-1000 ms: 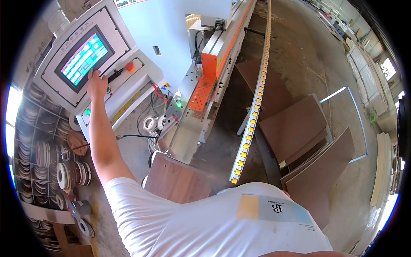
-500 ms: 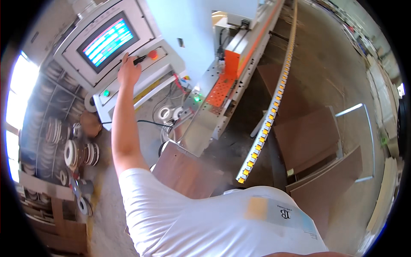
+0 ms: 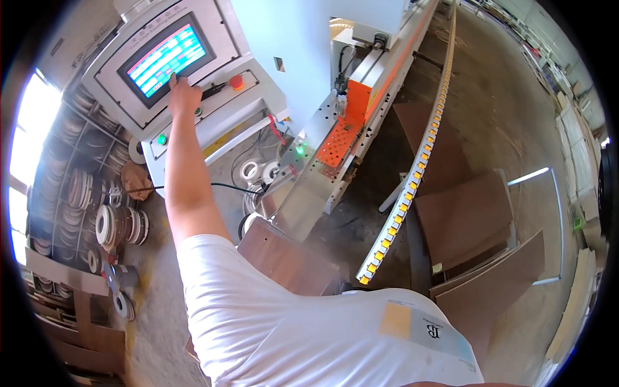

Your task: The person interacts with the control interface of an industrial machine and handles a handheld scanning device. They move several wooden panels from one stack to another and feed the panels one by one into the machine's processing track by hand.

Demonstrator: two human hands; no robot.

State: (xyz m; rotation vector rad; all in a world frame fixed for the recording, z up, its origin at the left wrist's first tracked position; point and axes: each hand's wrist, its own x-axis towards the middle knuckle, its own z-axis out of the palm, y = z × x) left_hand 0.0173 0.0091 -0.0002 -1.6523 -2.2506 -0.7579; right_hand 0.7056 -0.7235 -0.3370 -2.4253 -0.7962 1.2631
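My left hand (image 3: 185, 98) is at the lower edge of a lit touch screen (image 3: 169, 55) on a grey machine control panel (image 3: 227, 48). Its index finger is stretched out, the tip at the bottom of the display; whether it touches the glass I cannot tell. The other fingers look bent, and nothing shows in the hand. Just right of it, on the sloping ledge, lies a slim black object (image 3: 214, 91), beside a red mushroom button (image 3: 236, 82). A green button (image 3: 162, 139) sits lower left on the ledge. My right hand is out of view.
A machine bed with an orange guard (image 3: 342, 138) runs away at centre. Right of it stretches a long rail with yellow rollers (image 3: 401, 213). Brown boards (image 3: 464, 216) lean at right. Rolls of edge banding (image 3: 119, 226) stand at left. A wood-grain panel (image 3: 284, 255) lies before me.
My left hand has moved slightly left and away from the black object, its index finger now extended at the screen's lower edge. The whole view has shifted a little.
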